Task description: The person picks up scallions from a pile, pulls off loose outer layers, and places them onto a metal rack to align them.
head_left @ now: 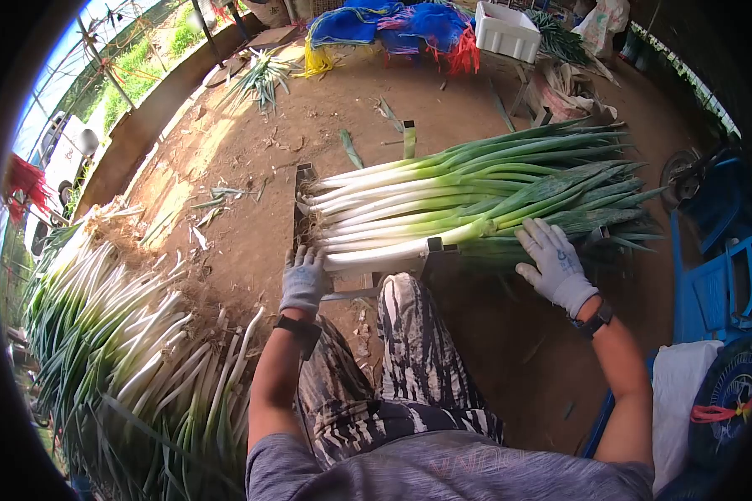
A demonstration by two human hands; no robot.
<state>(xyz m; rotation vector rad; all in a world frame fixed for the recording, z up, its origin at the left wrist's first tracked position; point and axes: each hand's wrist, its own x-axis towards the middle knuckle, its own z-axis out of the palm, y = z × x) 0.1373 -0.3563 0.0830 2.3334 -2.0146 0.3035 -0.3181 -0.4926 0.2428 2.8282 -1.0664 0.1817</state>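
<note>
In front of me a bundle of long green onions [418, 196] lies sideways across a metal rack [306, 188]. The white root ends point left against an upright plate and the leaves fan out to the right. My left hand [303, 280], in a pale work glove, is at the root end of the nearest stalk, fingers stretched forward and touching there. My right hand [555, 264], gloved too, rests flat on the green leaves with its fingers spread. Neither hand grips a stalk.
A large pile of loose green onions [134, 359] covers the floor at left. Blue netting bags [430, 29] and a white foam box [507, 33] stand at the back. A blue plastic chair [714, 288] is at right. Metal posts [409, 140] rise from the rack.
</note>
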